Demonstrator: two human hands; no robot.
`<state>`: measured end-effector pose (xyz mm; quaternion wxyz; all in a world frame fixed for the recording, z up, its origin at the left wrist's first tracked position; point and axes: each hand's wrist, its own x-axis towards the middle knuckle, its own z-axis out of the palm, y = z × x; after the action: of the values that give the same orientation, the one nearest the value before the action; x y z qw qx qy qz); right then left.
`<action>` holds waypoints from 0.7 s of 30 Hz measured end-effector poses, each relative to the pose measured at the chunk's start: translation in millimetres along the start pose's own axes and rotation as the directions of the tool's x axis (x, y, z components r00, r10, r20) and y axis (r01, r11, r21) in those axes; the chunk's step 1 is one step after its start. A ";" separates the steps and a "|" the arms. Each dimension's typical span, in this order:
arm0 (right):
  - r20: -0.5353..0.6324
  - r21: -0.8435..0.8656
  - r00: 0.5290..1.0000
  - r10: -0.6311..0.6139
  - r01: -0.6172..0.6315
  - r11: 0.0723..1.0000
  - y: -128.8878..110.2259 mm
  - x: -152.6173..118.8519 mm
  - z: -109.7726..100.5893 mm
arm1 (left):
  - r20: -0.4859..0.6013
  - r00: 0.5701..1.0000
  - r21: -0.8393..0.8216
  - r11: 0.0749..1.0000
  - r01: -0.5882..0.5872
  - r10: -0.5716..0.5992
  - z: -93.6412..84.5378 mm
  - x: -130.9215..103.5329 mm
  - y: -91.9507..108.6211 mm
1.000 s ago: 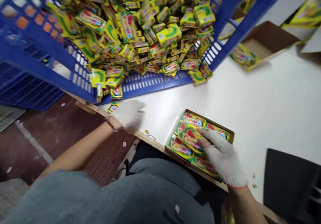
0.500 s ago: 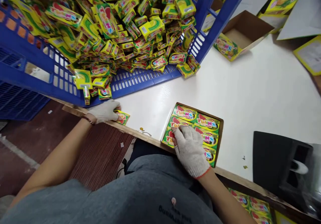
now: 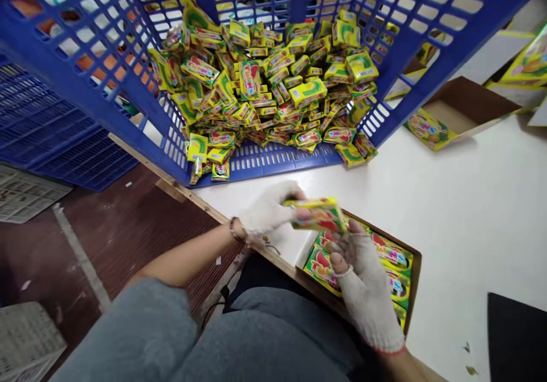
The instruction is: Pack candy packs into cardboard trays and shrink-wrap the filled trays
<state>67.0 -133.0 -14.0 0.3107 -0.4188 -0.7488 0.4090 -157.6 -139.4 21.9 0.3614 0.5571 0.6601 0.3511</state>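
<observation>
Bright light covers the white tabletop (image 3: 461,216); the left hand (image 3: 270,210) and small box (image 3: 318,214) seem motion-blurred.

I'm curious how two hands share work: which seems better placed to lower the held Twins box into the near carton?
Probably the right hand: it is over the near carton and close to one end of the held Twins box. The left hand grips the other end from outside the carton.

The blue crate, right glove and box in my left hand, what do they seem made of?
Blue crate: probably molded plastic, faintly shiny, judging by its slotted walls. Right glove: likely matte cotton knit, given its ribbed-looking cuff. Held box: perhaps printed card, from its flat, colored faces; blur hides its finish.
</observation>
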 end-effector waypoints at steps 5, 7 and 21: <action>-0.089 -0.022 0.993 0.078 -0.080 0.997 2.7 26.0 -21.2 | 0.050 0.940 0.046 0.939 -0.341 0.338 27.1 7.4 -8.3; -0.072 -0.098 0.995 0.070 -0.076 0.992 13.7 34.7 -40.0 | -0.015 0.962 0.367 0.896 -0.248 0.272 -1.9 11.5 -28.6; 0.153 -0.555 0.930 -0.333 0.360 0.750 41.1 42.5 -22.4 | -0.419 0.907 0.493 0.848 0.196 0.034 -98.0 8.8 -80.0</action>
<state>81.0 -74.7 -34.0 0.2236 -0.3375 -0.9079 0.1085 -282.4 -147.2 0.1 0.0631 0.5184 0.8150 0.2511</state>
